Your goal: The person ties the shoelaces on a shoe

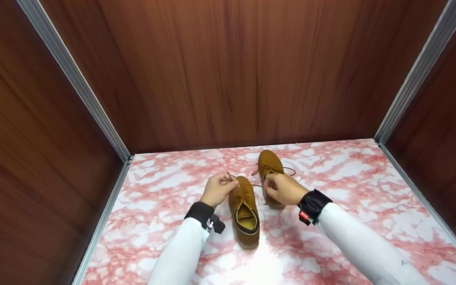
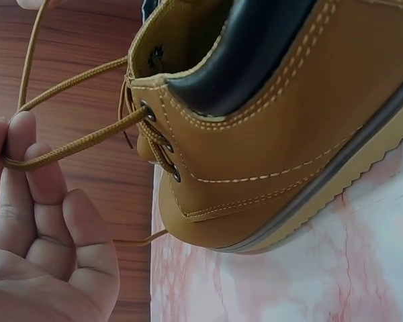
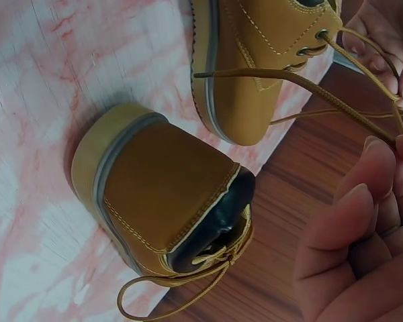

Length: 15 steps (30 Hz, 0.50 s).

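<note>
Two tan lace-up shoes with dark padded collars stand on the table. Over the front of the left shoe (image 1: 247, 236), both hands hold its tan shoelace (image 2: 74, 144). My left hand (image 1: 219, 189) pinches the lace between thumb and fingertips; in the left wrist view the lace bends round those fingertips. My right hand (image 1: 285, 188) pinches the same lace, stretched across between the hands. In the right wrist view, a loose lace end (image 3: 242, 72) sticks out past the right fingers. The right shoe (image 3: 168, 181) carries a tied bow and is partly hidden under my right hand in the head view.
The tabletop (image 1: 164, 221) has a red and white marbled pattern. A brown wood-grain panel (image 1: 220, 79) rises behind the shoes, with similar panels at both sides. Grey metal posts (image 1: 81, 87) mark the corners.
</note>
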{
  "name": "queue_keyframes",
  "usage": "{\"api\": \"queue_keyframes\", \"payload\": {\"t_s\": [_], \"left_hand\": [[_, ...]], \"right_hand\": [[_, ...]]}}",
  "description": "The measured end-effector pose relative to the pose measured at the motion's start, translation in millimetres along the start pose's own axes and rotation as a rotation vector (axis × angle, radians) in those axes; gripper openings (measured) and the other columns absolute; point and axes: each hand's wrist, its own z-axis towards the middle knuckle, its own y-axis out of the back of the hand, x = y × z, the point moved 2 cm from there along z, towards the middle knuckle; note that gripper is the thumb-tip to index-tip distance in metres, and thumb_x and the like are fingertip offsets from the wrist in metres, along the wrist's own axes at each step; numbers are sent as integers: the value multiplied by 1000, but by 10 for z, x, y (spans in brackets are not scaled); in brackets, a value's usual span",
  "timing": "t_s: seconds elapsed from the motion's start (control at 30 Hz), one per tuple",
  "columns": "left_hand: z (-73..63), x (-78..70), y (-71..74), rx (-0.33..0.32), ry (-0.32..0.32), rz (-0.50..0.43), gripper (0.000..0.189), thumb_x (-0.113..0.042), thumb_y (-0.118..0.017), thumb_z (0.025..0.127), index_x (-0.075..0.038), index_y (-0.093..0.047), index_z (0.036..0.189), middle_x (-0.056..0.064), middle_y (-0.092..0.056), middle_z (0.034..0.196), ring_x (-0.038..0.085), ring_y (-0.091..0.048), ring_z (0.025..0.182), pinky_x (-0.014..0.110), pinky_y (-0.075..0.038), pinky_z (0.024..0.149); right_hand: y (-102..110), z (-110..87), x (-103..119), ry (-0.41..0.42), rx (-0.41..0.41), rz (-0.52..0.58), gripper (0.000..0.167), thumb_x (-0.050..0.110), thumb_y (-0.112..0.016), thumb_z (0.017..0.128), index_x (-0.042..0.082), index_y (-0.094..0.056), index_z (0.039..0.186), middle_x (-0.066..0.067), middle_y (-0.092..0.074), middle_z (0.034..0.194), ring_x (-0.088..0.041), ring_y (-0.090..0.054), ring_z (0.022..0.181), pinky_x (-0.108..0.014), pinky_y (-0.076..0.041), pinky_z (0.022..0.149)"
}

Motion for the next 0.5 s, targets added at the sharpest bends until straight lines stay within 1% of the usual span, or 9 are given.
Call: {"api": "queue_keyframes", "payload": {"t_s": [0.1, 0.17, 0.3, 0.4, 0.5], "left_hand": [[4, 5, -2, -8, -2, -8, 11, -3, -75, 92, 5, -68, 94, 9, -78, 89, 13, -76, 83, 38, -63, 85], [1, 4, -4, -12, -10, -4, 11, -3, -76, 91, 4, -68, 94, 9, -78, 89, 9, -74, 82, 37, -64, 86], [-5, -1, -8, -18, -30, 15, 10, -3, -76, 91, 4, -68, 93, 9, -77, 91, 6, -72, 81, 31, -64, 84], [-8, -4, -9, -26, -40, 27, 11, -4, -76, 91, 4, -68, 92, 10, -77, 91, 6, -72, 80, 29, -63, 82], [-6, -2, -5, -38, -47, 29, 13, -4, -77, 91, 4, -68, 92, 10, -77, 91, 6, -71, 79, 25, -61, 79]], "right_hand": [[23, 2, 17, 3, -7, 2, 9, 9, -66, 94, 14, -64, 87, 1, -65, 78, -9, -57, 70, -28, -49, 66], [32, 4, 25, -8, -9, 8, 7, 9, -66, 93, 13, -64, 88, 1, -64, 78, -10, -57, 71, -29, -49, 66], [33, 13, 40, -41, -3, 23, 4, 8, -64, 90, 11, -62, 90, 0, -62, 79, -12, -56, 72, -29, -49, 67], [26, 13, 39, -46, 5, 37, 8, 6, -64, 87, 10, -61, 94, -1, -62, 81, -13, -57, 73, -29, -49, 68], [19, 8, 29, -34, 11, 48, 13, 1, -64, 86, 9, -61, 96, -1, -63, 81, -12, -57, 74, -28, -50, 68]]}}
